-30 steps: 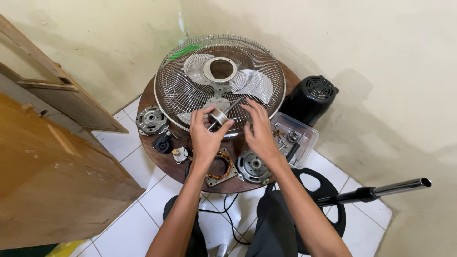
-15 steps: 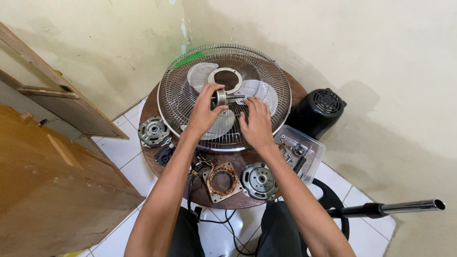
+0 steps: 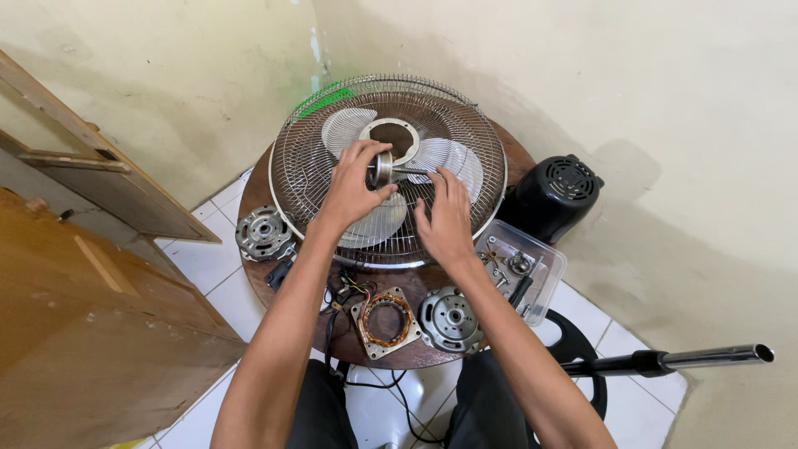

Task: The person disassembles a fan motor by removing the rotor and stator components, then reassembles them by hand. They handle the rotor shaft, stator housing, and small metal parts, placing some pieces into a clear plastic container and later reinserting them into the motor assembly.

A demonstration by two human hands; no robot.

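My left hand (image 3: 353,185) grips a small metal rotor with a shaft (image 3: 384,169) and holds it above the wire fan grille (image 3: 316,166). The grille lies flat on a round wooden table (image 3: 258,187), and grey fan blades (image 3: 449,158) show beneath its wires. To the right, my right hand (image 3: 445,218) rests with its fingers spread, touching the grille's wires near the rotor's shaft; it holds nothing.
On the table lie a square stator with copper windings (image 3: 382,320), a round metal motor cover (image 3: 449,318) and another (image 3: 263,233). A clear plastic tray of small parts (image 3: 524,270), a black motor housing (image 3: 553,195), a metal pole (image 3: 690,359) and wooden boards (image 3: 83,316) surround it.
My left hand has lifted the rotor up and away from the table's near edge, over the grille's centre. My right hand followed onto the grille. My view moved closer.
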